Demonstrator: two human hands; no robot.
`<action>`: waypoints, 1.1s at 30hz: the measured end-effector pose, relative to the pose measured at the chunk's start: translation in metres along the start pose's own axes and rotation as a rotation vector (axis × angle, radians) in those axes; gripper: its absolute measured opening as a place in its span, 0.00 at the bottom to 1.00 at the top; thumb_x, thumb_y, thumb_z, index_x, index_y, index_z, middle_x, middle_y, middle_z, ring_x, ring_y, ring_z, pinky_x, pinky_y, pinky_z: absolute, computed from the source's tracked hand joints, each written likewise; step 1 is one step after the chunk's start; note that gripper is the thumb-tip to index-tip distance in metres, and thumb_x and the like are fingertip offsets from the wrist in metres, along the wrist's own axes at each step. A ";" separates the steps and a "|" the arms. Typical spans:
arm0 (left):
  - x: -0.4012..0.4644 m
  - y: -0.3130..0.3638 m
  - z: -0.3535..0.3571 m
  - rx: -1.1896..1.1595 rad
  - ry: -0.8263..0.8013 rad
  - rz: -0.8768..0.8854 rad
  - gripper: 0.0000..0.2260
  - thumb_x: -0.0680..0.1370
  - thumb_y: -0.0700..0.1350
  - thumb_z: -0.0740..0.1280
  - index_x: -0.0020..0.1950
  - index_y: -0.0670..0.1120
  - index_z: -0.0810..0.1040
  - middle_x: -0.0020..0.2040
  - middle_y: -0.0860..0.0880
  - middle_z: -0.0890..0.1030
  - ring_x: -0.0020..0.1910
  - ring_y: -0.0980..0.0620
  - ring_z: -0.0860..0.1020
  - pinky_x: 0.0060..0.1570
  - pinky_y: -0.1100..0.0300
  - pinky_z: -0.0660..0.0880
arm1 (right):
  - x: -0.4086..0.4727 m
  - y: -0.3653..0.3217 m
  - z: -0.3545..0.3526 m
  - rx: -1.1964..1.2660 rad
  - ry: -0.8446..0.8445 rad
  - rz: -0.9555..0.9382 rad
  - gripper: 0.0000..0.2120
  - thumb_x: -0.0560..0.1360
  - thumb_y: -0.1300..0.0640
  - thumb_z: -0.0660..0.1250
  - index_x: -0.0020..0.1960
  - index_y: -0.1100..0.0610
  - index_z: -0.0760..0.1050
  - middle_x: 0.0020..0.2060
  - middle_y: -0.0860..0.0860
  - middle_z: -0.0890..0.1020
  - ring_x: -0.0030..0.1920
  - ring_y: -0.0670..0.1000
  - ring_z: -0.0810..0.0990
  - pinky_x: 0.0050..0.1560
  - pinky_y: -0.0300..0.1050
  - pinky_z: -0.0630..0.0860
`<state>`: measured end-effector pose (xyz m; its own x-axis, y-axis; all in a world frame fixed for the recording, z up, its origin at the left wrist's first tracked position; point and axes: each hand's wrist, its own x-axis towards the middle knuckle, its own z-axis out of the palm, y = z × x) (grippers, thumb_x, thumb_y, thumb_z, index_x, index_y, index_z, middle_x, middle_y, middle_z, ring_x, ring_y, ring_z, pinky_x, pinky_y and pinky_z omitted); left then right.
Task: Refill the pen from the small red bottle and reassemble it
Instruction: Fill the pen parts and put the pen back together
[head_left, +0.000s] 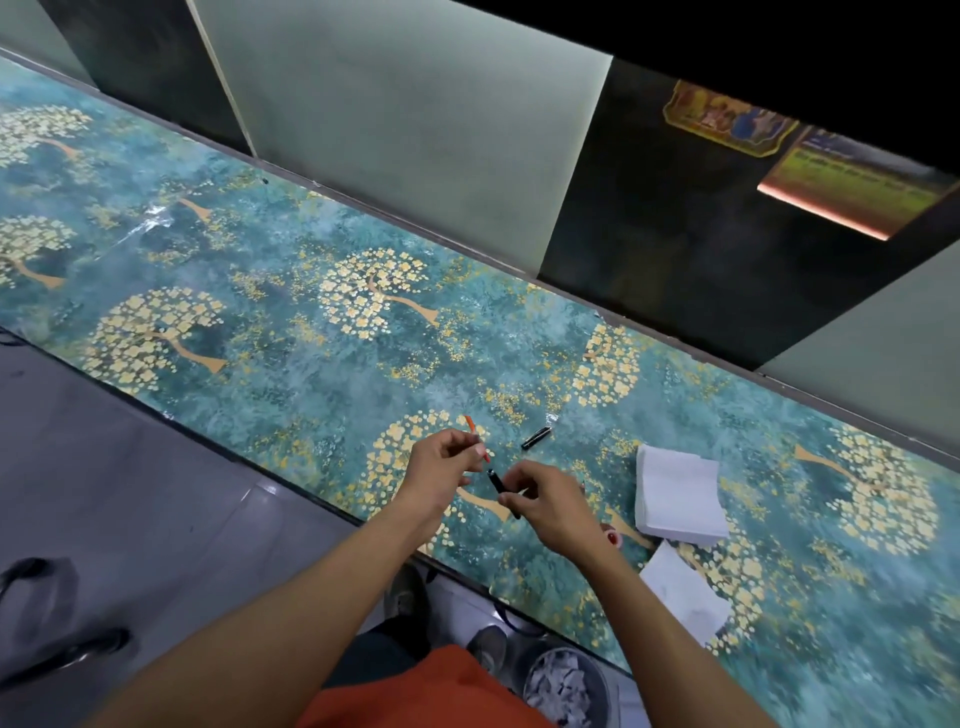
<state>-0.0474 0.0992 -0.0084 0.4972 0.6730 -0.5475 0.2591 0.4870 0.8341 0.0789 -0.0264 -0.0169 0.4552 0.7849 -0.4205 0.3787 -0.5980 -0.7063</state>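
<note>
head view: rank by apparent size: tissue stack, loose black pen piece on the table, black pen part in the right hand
1. Tissue stack, by far the largest.
2–3. Black pen part in the right hand and loose black pen piece: too close to rank; the fingers hide part of the held one.

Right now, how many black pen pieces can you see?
2: a black pen barrel gripped by the right hand, and a black pen cap lying on the table beyond. Others may be hidden.

Seemingly a home: floral-covered counter (322, 332), religious pictures (727, 122) on the wall.
</note>
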 end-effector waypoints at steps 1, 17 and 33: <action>0.001 0.000 0.001 0.010 -0.014 0.007 0.02 0.78 0.39 0.71 0.47 0.45 0.81 0.42 0.47 0.84 0.40 0.51 0.81 0.44 0.55 0.75 | -0.003 -0.002 0.000 0.029 0.016 0.008 0.04 0.76 0.57 0.75 0.45 0.53 0.80 0.39 0.49 0.85 0.38 0.49 0.84 0.40 0.42 0.76; -0.004 -0.007 -0.003 0.091 -0.122 0.093 0.02 0.78 0.37 0.71 0.50 0.40 0.82 0.42 0.45 0.85 0.42 0.50 0.83 0.46 0.60 0.77 | -0.024 -0.008 0.007 0.090 0.099 0.043 0.05 0.77 0.56 0.75 0.44 0.53 0.79 0.37 0.49 0.84 0.33 0.42 0.79 0.35 0.36 0.71; -0.006 -0.010 -0.005 0.191 -0.221 0.136 0.07 0.73 0.36 0.75 0.50 0.44 0.84 0.41 0.50 0.85 0.43 0.55 0.84 0.46 0.62 0.80 | -0.019 -0.013 0.014 0.344 0.116 0.033 0.02 0.76 0.58 0.75 0.47 0.54 0.82 0.41 0.49 0.87 0.44 0.48 0.85 0.46 0.47 0.80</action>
<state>-0.0572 0.0936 -0.0139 0.7005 0.5775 -0.4194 0.3182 0.2733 0.9078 0.0543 -0.0314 -0.0081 0.5582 0.7308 -0.3927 0.0784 -0.5177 -0.8520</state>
